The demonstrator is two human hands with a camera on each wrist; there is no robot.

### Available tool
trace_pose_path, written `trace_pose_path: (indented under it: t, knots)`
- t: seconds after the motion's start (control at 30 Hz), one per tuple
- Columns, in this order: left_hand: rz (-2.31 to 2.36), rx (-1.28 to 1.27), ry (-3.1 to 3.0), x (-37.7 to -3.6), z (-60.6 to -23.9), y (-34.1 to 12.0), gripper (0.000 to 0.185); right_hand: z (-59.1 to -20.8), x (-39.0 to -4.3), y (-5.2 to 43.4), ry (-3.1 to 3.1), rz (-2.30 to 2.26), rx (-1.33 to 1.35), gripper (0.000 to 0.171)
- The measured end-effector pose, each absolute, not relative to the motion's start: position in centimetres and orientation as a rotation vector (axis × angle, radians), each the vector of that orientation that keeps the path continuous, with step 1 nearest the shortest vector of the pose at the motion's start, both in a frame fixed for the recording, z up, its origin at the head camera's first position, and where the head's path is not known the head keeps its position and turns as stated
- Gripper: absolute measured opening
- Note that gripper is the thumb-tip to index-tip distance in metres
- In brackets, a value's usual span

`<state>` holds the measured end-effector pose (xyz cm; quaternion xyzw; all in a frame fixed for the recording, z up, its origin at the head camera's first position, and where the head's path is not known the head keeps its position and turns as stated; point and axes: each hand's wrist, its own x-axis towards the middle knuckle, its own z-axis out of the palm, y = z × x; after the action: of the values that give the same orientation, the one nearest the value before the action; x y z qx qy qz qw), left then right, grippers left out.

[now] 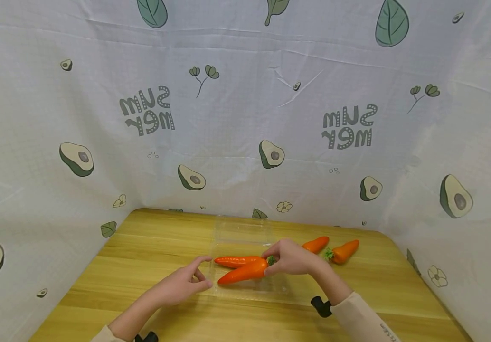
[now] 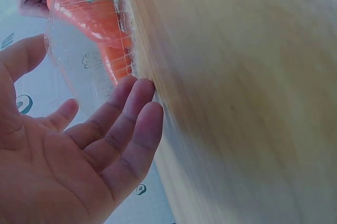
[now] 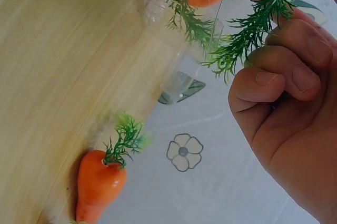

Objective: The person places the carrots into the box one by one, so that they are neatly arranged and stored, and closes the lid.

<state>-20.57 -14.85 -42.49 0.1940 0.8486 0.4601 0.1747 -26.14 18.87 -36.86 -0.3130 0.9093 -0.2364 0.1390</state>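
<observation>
Halfway along, by the look of it — two orange plastic carrots lying in the clear plastic clamshell tray at mid-table, right hand pinching the nearer one's green top, left hand released, steadying the tray's left edge; two more carrots waiting far right.

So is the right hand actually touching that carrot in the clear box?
Touching. In the head view the right hand curls round the leafy end of the front carrot in the clear plastic box; the right wrist view shows its fingers pinching the green top.
</observation>
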Motion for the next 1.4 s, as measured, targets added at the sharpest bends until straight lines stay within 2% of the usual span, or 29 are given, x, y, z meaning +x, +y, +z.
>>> trace_pose_path:
  t: [0.77, 1.4]
  knots:
    - [1.306, 0.551, 2.402, -20.6, -42.6, -14.8, 0.069, -37.3, -25.8, 17.9, 2.663, -0.539, -0.869, 0.041]
    - [1.307, 0.564, 2.401, -20.7, -42.7, -14.8, 0.068, -37.1, -24.6, 16.3, 2.797, -0.206, -0.860, 0.028]
